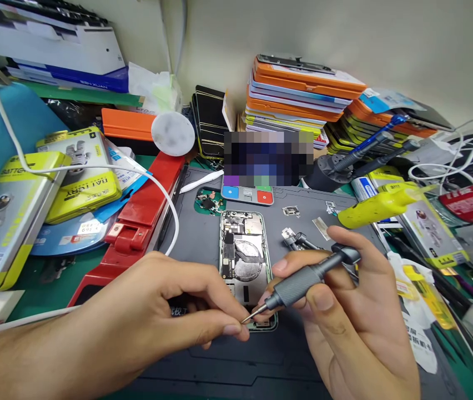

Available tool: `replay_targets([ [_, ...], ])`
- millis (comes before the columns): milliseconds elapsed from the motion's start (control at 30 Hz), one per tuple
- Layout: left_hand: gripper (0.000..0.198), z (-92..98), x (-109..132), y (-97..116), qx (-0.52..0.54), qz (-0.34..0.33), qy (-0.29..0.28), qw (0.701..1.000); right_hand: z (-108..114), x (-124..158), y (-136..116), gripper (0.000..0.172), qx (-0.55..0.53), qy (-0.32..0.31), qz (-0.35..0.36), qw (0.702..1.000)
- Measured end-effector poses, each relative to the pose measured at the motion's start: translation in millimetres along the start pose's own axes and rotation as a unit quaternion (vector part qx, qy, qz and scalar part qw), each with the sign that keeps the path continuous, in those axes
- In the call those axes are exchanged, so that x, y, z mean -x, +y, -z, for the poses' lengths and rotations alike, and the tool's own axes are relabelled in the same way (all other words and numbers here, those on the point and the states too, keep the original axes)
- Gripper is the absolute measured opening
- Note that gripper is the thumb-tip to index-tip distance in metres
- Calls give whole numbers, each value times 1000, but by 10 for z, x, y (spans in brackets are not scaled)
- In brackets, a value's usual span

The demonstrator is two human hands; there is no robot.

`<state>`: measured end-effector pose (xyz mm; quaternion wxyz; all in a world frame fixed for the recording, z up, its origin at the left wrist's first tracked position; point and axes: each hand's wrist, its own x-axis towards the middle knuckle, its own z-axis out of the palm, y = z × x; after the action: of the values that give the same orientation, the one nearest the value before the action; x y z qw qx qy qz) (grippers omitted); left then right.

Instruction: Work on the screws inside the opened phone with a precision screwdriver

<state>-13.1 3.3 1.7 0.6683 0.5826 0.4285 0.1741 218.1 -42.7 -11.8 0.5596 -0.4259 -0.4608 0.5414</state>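
A slim grey precision screwdriver (298, 284) is held in my right hand (357, 328), its handle between thumb and fingers and its cap near the index finger. The thin metal shaft points down to the left. Thumb and forefinger of my left hand (178, 303) are pinched together at the screwdriver's tip; whatever sits between them is too small to see. Beneath both hands lies an opened phone (247, 261), its inner boards and a round coil showing. My fingers cover part of its lower end.
Small metal parts (298, 239) lie right of the phone on the grey mat (236, 366). Behind it stands a screw tray (247, 194), partly blurred out. A red clamp (136, 222), battery boxes (82, 178) and a white cable (170, 205) are left; a yellow bottle (373, 208) is right.
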Motion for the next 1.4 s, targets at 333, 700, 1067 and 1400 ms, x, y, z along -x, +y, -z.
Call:
replay_targets([
  [333, 11, 12, 45, 52, 6, 1, -8, 1000, 8, 8, -16, 36, 4, -3, 3, 1000],
  [700, 11, 24, 34, 50, 23, -5, -26, 999, 0, -36, -20, 36, -15, -2, -15, 1000],
  [1067, 11, 17, 20, 39, 14, 4, -19, 1000, 19, -38, -7, 38, -4, 7, -9, 1000],
  [1400, 12, 1, 18, 40, 39, 6, -32, 999, -15, -84, -29, 36, -86, -26, -63, 994],
])
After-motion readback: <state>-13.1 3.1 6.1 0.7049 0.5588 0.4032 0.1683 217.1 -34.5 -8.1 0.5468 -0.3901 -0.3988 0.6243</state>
